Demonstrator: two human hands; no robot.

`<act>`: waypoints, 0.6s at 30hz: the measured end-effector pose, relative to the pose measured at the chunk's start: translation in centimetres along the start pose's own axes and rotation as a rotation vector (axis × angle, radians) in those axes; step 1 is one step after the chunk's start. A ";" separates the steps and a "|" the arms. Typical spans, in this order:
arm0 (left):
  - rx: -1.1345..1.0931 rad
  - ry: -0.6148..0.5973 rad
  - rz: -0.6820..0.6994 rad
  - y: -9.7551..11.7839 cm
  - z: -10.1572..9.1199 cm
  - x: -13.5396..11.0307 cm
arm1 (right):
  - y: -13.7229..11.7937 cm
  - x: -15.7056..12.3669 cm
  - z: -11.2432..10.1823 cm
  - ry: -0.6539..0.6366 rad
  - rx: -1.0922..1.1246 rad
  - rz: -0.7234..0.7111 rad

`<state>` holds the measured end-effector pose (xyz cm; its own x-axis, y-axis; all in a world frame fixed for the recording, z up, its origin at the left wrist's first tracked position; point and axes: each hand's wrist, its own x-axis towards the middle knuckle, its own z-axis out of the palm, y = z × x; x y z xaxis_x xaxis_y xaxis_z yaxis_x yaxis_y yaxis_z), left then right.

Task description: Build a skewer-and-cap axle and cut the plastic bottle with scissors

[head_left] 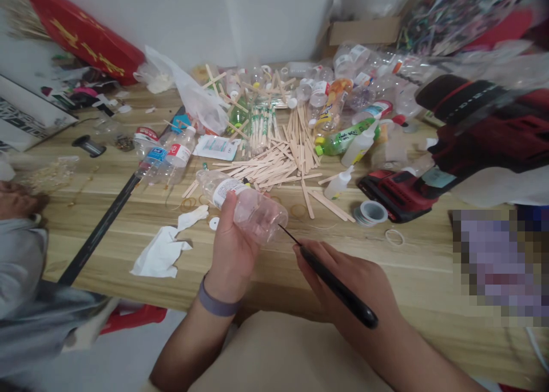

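Note:
My left hand [231, 249] is wrapped round a clear plastic bottle [253, 206] with a white label, tilted so its base faces my right hand. In my right hand [343, 272] is a black-handled awl [337, 286], its thin dark shaft pointing up and left. The awl's tip meets the bottle's base; whether it goes through the plastic I cannot tell. Beyond the bottle lies a loose pile of flat wooden sticks [278, 166]. A crumpled white tissue [160, 252] rests left of my left hand.
At the right stands a red and black cordless drill [467, 129] beside a wire spool [371, 213]. Several plastic bottles [338, 138] crowd the back of the table. Small white squeeze bottles [338, 184] stand nearer. Another person's sleeve [19, 266] shows at the left, past a black strip [109, 215].

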<state>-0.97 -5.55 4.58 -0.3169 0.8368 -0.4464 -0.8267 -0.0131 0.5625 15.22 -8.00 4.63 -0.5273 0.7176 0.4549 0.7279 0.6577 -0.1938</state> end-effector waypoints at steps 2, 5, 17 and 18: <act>0.005 0.002 0.007 -0.2 0.0 -0.1 | 0.0 0.0 0.0 -0.015 0.007 0.006; 0.026 -0.012 0.021 -0.4 0.0 -0.3 | 0.0 -0.2 0.1 -0.038 0.013 0.017; 0.090 -0.035 -0.014 -0.2 -0.1 -0.4 | -0.4 -0.3 0.6 -0.003 0.034 0.004; 0.091 -0.027 -0.027 0.0 -0.1 -0.4 | -0.4 -0.3 0.6 0.013 0.051 0.000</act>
<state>-0.89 -5.92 4.67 -0.2812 0.8509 -0.4438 -0.7890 0.0583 0.6116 14.80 -8.35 4.07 -0.5215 0.7145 0.4664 0.7040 0.6692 -0.2378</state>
